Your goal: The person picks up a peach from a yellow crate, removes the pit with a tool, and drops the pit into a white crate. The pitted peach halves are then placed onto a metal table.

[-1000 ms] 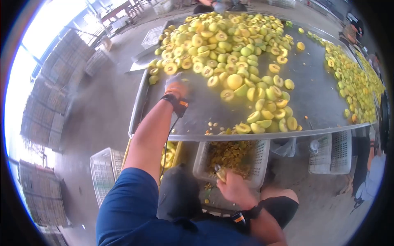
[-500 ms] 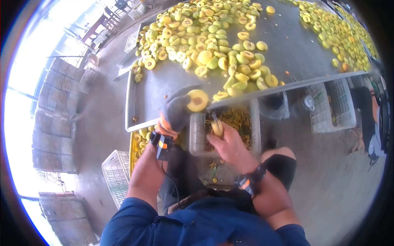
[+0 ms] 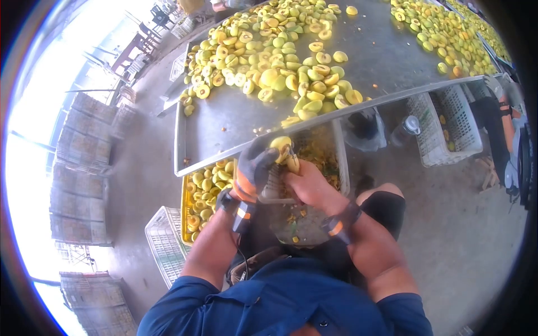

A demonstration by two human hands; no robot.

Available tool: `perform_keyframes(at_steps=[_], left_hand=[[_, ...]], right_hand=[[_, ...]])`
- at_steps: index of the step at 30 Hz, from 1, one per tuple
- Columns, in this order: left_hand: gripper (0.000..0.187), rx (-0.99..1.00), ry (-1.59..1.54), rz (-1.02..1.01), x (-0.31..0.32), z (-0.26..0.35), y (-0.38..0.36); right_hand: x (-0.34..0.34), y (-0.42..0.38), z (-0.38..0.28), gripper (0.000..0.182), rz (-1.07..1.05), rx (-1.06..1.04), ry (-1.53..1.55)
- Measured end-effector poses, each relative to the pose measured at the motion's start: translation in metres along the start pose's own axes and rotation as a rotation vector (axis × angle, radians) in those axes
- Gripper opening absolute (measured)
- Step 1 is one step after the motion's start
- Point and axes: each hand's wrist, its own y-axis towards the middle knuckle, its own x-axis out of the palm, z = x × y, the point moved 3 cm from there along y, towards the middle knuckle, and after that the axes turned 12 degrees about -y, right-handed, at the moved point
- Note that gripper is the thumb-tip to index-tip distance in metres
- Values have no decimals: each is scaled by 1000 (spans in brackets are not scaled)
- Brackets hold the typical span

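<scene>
My left hand [image 3: 255, 166], in a dark glove with an orange cuff, grips a yellow peach half [image 3: 280, 143] just past the table's near edge. My bare right hand [image 3: 308, 183] is closed on the pale handle of a small pitting tool [image 3: 293, 163]. Its metal end meets the cut side of the fruit; the exact tip shape is hidden. Below both hands stands a white crate [image 3: 343, 168] holding yellow-brown scraps. Many halved peaches [image 3: 269, 56] lie heaped on the metal table [image 3: 224, 123], some showing brown pits or hollows.
A yellow crate [image 3: 184, 208] of peach halves stands left of my knees, beside a white basket [image 3: 162, 241]. At the right are a white crate [image 3: 471, 134], a clear jug [image 3: 406, 130] and another person's arm [image 3: 507, 120]. Stacked crates [image 3: 81, 168] line the far left.
My left hand has brought the peach half off the table edge, down and right to the tool. The cut face has turned toward my right hand. The view has shifted slightly.
</scene>
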Motion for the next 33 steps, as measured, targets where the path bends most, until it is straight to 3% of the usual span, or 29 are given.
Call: perform_keyframes(at_steps=[2,5,8,11,13,16,17,20,23,26,29,32,33], left_hand=[[46,20,-47,105,-1,-10,-2],[45,25,-18,152,-1,-14,-6],[44,19,-51,135,3,-10,-7],[42,-50,-357,124,-11,-20,-3],[38,-57,-570,142,-20,-34,3],[33,460,1043,261,-1,-14,4],[32,457,1009,313,3,-13,7],[30,479,893,169,-7,-16,13],[30,515,856,45,-12,-16,13],[31,536,869,-13,-9,-12,13],[29,542,818,-19,-21,-31,13],[29,661,984,-38,-20,-34,14],[32,572,908,55,-22,-38,15]], right_hand=[[4,3,-2,24,335,-316,-377],[3,-4,-12,25,-38,-7,-118],[12,7,2,25,217,-329,-295],[3,5,-2,24,10,-106,-257],[8,9,10,23,164,-204,-460],[18,17,21,20,215,-314,-512],[19,18,22,20,204,-345,-490],[13,7,7,16,-259,46,117],[17,1,8,14,-330,59,234],[20,0,10,15,-291,12,32],[29,-7,12,8,-457,149,228],[28,-4,16,9,-372,111,143],[28,-1,21,9,-369,121,154]])
